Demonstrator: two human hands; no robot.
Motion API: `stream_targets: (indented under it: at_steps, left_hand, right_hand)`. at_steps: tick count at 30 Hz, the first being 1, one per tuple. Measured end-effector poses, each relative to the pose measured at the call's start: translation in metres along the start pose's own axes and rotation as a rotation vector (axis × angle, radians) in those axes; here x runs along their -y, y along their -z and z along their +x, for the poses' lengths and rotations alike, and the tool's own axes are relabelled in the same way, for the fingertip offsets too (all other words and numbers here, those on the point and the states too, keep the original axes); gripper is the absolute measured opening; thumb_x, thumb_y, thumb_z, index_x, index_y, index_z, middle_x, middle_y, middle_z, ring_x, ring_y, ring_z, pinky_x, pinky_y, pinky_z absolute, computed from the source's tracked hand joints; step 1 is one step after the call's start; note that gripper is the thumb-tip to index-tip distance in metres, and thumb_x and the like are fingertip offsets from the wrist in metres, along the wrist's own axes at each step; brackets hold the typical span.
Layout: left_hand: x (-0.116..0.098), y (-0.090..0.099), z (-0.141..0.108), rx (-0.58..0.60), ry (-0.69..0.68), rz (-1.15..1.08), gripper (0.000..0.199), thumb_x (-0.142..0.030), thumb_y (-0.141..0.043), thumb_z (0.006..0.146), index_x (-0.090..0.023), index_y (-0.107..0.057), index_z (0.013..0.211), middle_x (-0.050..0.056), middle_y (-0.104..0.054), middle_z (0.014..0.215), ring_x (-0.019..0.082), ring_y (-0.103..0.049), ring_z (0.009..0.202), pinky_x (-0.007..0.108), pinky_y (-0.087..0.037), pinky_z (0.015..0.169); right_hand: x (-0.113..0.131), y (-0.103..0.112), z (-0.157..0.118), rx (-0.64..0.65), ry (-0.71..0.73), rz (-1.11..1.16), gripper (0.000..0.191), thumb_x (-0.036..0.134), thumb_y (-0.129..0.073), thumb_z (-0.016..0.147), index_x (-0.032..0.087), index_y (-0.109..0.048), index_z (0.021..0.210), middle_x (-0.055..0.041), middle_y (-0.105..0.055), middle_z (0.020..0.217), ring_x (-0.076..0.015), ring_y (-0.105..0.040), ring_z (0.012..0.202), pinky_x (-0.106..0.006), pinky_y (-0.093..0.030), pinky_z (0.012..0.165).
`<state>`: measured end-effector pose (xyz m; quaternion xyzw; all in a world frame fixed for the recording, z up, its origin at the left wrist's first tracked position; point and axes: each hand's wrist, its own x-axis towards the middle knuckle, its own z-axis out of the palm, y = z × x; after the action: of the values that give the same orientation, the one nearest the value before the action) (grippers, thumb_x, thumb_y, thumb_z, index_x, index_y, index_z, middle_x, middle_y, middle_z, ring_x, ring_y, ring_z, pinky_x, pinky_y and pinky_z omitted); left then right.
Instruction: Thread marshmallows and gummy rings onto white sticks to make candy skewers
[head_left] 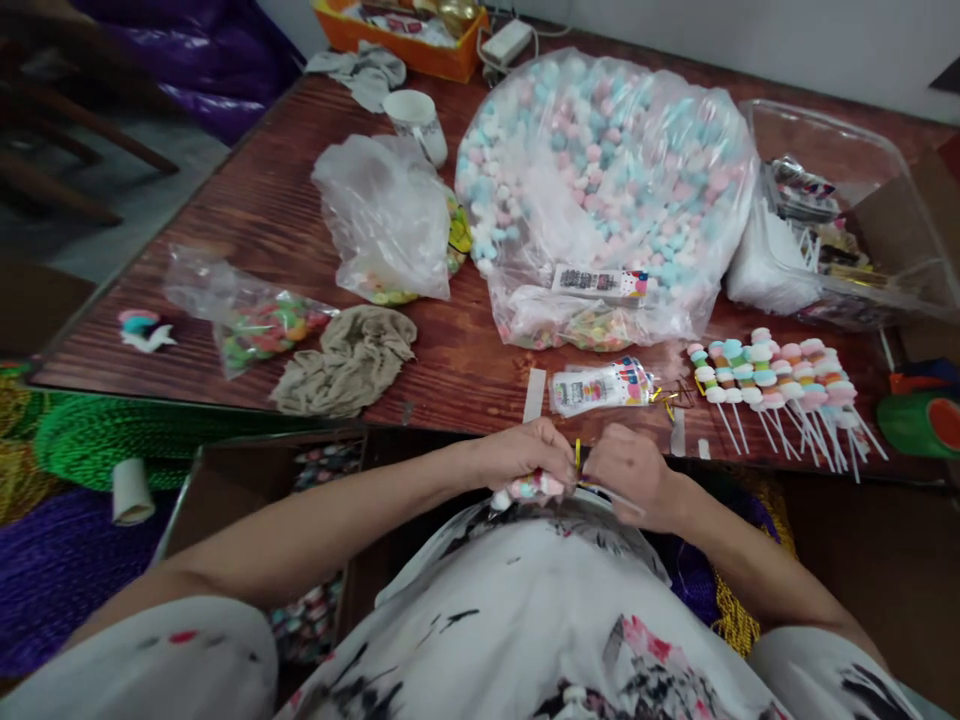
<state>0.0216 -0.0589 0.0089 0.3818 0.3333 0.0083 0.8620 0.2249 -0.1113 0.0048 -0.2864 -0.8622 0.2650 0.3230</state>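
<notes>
Close to my body, at the table's front edge, my left hand (pixel 525 452) is closed around a marshmallow skewer (pixel 534 487), apparently in a clear wrapper. Its pastel pieces show below my fingers. My right hand (pixel 631 470) is closed too, pinching at a yellow twist tie (pixel 578 453) that stands up between the hands. A white stick (pixel 626 500) juts out under the right hand. On the table just beyond lie printed clear bags (pixel 604 386) and several loose gold twist ties (pixel 666 402). To their right rests a group of marshmallow skewers (pixel 780 375) on white sticks.
A big bag of pastel marshmallows (pixel 607 170) fills the table's back middle. Bags of gummy candy (pixel 266 328), a crumpled cloth (pixel 349 360) and a mug (pixel 417 125) are to the left. A clear plastic bin (pixel 847 290) and green tape roll (pixel 919 420) stand right.
</notes>
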Motion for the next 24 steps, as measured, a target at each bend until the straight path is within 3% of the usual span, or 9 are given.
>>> stream_targets:
  at_steps: [3,7,12,17,20,24]
  left_hand:
    - [0.007,0.001,-0.002,0.131,0.135,-0.054,0.005,-0.019,-0.072,0.056,-0.015,-0.074,0.057,0.006,-0.067,0.05,0.014,-0.052,0.035,0.021,-0.037,0.03]
    - [0.003,-0.003,-0.007,0.203,0.246,0.021,0.005,-0.018,-0.077,0.053,-0.015,-0.073,0.053,0.009,-0.068,0.051,0.018,-0.055,0.036,0.025,-0.041,0.028]
    - [-0.011,-0.006,-0.012,0.258,0.241,0.132,0.006,-0.018,-0.078,0.054,-0.015,-0.073,0.055,0.007,-0.068,0.052,0.017,-0.057,0.039,0.025,-0.045,0.033]
    - [-0.024,-0.003,-0.012,0.38,0.112,0.354,0.005,-0.02,-0.078,0.059,-0.017,-0.075,0.061,0.003,-0.068,0.054,0.014,-0.057,0.043,0.022,-0.043,0.037]
    - [-0.036,-0.001,-0.014,0.449,0.037,0.498,0.009,-0.026,-0.079,0.062,-0.018,-0.076,0.065,0.002,-0.069,0.056,0.015,-0.058,0.046,0.023,-0.043,0.039]
    - [-0.063,0.01,-0.025,0.386,-0.06,0.839,0.02,-0.036,-0.082,0.062,-0.019,-0.076,0.066,-0.001,-0.065,0.053,0.015,-0.057,0.05,0.022,-0.042,0.045]
  right_hand:
    - [0.015,0.006,0.001,0.001,0.329,-0.295,0.014,0.013,-0.05,0.09,0.017,-0.063,0.086,-0.0055,-0.059,0.073,-0.017,-0.049,0.065,-0.035,-0.04,0.062]
    - [0.023,0.008,0.005,0.032,0.514,-0.337,0.015,0.014,-0.051,0.091,0.018,-0.065,0.088,-0.0076,-0.064,0.081,-0.017,-0.05,0.068,-0.036,-0.042,0.062]
    - [0.025,0.007,0.01,0.062,0.487,-0.371,0.018,0.017,-0.049,0.093,0.018,-0.065,0.085,-0.0054,-0.064,0.078,-0.0158,-0.051,0.067,-0.033,-0.043,0.063]
    - [0.028,-0.002,0.013,0.021,0.45,-0.423,0.016,0.015,-0.05,0.092,0.016,-0.062,0.08,-0.0071,-0.065,0.085,-0.0167,-0.055,0.074,-0.033,-0.039,0.065]
    - [0.032,-0.007,0.014,-0.043,0.438,-0.412,0.019,0.015,-0.049,0.091,0.018,-0.059,0.076,-0.0041,-0.061,0.075,-0.0157,-0.05,0.066,-0.032,-0.035,0.061]
    - [0.04,-0.01,0.015,-0.051,0.365,-0.41,0.023,0.014,-0.044,0.092,0.018,-0.056,0.073,-0.0026,-0.055,0.067,-0.0162,-0.046,0.064,-0.032,-0.034,0.062]
